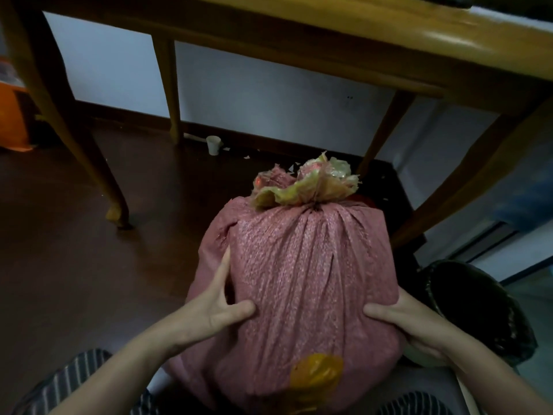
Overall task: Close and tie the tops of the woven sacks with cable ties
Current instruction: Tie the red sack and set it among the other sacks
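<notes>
Hands (215, 307) (404, 323) press sides of pink woven sack (305, 265), top cinched.

No text, label, brand, number or sign can be read. An orange patch (315, 374) low on the sack (299, 280) is blurred; whether print is carried on it cannot be told.
</notes>
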